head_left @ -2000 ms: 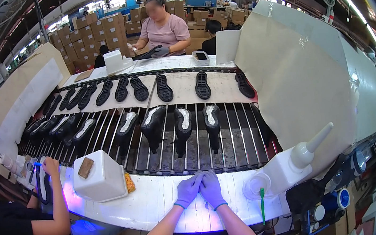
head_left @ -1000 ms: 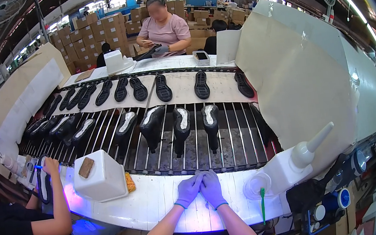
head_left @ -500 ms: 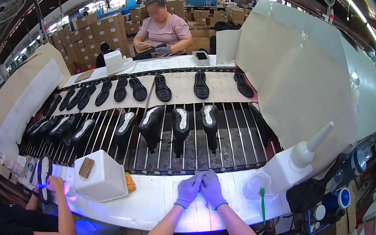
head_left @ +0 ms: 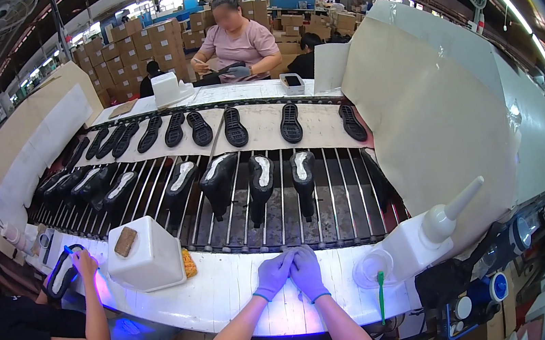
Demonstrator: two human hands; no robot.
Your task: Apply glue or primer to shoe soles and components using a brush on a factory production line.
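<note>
Conveyor (head_left: 334, 193): slim metal rods are spanning a dark bed just beyond the hands; resting well here probably means keeping the fingertips back from that moving-type edge.
Cover panel (head_left: 437, 114): a pale, boardlike sheet is rising at the right, its broad face showing creases and glossy patches.
Worktop (head_left: 235, 302): white, finely lined boards are curving along the near side, catching violet light below the hands.
Spouted bottle (head_left: 406, 245): smooth white walls are tapering into a long cone; it is sitting right of the hands, so keeping the right elbow tucked in should avoid knocking it.
White box (head_left: 151, 265): smooth, tapered sides are bearing a rough brown block (head_left: 125, 241).
Black shoes (head_left: 304, 186): dark, rounded forms are lying on the rods with white strips facing up; the nearest ones are sitting beyond the hands, untouched. Holding one by its sides would likely spare the strip.
Soles (head_left: 235, 128): flat, black, ridged pieces are lying on a cream sheet (head_left: 263, 126) farther back.
Left hand (head_left: 273, 276) and right hand (head_left: 306, 277): both are wearing thin-looking lavender gloves and meeting at the fingers, which are bunching together; whether anything is hiding beneath, I cannot tell.
Green brush (head_left: 382, 300): a slender handle is leaning from a clear, round cup (head_left: 370, 269).
</note>
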